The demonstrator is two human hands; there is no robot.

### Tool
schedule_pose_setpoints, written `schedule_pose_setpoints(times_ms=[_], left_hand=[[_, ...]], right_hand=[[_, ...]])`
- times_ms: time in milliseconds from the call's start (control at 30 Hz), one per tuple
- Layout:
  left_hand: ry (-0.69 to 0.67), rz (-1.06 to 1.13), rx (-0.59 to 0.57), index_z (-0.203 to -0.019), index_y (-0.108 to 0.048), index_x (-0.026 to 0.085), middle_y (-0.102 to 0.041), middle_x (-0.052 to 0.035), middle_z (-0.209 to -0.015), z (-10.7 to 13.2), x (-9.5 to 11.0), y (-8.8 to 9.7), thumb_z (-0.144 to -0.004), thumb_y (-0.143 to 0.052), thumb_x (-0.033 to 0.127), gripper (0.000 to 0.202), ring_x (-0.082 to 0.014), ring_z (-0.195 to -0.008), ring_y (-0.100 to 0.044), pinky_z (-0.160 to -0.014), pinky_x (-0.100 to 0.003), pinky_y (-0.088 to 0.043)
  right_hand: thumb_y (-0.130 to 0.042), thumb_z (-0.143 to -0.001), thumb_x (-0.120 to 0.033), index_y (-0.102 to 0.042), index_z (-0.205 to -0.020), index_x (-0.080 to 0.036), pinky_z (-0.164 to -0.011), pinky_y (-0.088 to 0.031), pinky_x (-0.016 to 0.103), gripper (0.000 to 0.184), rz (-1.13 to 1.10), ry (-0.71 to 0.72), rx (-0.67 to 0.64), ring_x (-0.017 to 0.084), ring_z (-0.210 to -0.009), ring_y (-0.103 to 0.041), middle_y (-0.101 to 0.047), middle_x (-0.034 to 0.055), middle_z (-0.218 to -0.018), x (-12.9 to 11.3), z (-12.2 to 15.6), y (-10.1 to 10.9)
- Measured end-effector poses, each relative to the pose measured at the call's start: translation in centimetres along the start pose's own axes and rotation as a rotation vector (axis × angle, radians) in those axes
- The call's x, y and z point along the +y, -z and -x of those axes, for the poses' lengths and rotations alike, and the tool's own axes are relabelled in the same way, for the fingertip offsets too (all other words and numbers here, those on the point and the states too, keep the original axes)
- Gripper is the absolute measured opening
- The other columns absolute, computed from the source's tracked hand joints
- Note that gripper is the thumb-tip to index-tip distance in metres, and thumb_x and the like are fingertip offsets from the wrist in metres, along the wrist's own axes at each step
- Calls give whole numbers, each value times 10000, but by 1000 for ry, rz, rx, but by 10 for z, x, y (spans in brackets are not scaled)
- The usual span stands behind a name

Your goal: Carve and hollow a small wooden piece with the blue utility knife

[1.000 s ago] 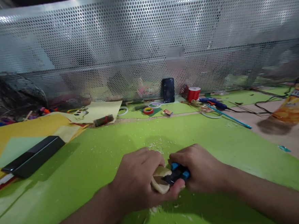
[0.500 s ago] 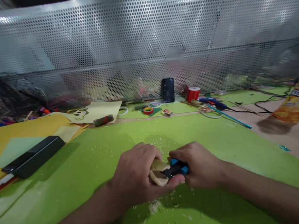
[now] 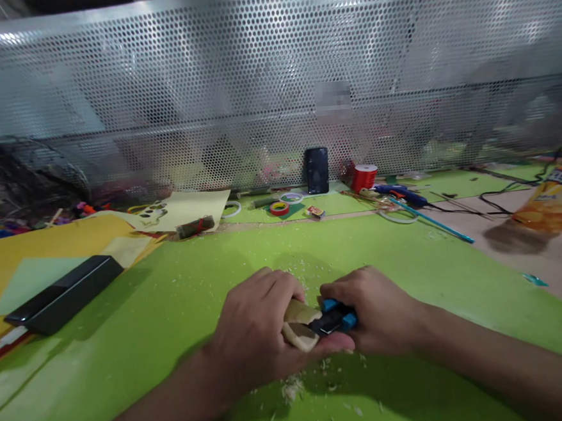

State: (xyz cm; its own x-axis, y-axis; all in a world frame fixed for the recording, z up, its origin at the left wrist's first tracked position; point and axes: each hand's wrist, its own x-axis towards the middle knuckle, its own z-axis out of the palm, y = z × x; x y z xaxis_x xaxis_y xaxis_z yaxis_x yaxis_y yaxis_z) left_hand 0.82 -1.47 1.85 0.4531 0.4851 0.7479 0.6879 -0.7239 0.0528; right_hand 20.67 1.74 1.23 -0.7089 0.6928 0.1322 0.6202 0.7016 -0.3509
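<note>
My left hand (image 3: pixel 255 328) is closed around a short, pale hollow piece that looks like bamboo (image 3: pixel 299 312), its open, split end turned to the right. In my right hand (image 3: pixel 381 309) is a blue and black utility knife (image 3: pixel 334 318), whose tip meets the cut end of that piece. My left thumb lies below the tool, close to the right hand. Pale shavings (image 3: pixel 291 389) are scattered on the green sheet (image 3: pixel 208 273) beneath and beyond both hands. Most of the knife's handle is hidden by the right fingers.
A black box-shaped device (image 3: pixel 65 293) lies on the left over coloured paper. Along the back are a phone (image 3: pixel 317 171), tape rolls (image 3: pixel 279 208), a red ribbon spool (image 3: pixel 365 178) and a blue glue gun (image 3: pixel 400 194). A perforated metal panel (image 3: pixel 232 66) stands behind; a yellow bottle (image 3: pixel 556 191) is at right.
Both hands, the bamboo piece and the knife have shifted very slightly right in the picture. The left thumb has slid a little further right under the knife.
</note>
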Motion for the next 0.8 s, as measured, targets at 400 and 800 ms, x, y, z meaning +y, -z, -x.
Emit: schedule_pose_setpoints(times_ms=[400, 800], left_hand=[[-25, 38, -15, -724, -497, 165, -483, 22, -586, 0, -2, -1, -816, -613, 599, 458, -119, -515, -415, -479, -266, -318], [-65, 48, -52, -725, -505, 164, -497, 12, -592, 3, 2, 1, -795, -669, 478, 361, -136, -534, -441, -482, -284, -326]], right_hand=[[-576, -606, -229, -481, -638, -210, -484, -253, 238, 102, 4, 20, -8, 102, -459, -373, -523, -25, -532, 2, -1, -2], [-526, -579, -253, -478, -652, -213, -505, -226, 259, 97, 66, 18, -60, 111, -491, -357, -563, -14, -566, -1, -1, 1]])
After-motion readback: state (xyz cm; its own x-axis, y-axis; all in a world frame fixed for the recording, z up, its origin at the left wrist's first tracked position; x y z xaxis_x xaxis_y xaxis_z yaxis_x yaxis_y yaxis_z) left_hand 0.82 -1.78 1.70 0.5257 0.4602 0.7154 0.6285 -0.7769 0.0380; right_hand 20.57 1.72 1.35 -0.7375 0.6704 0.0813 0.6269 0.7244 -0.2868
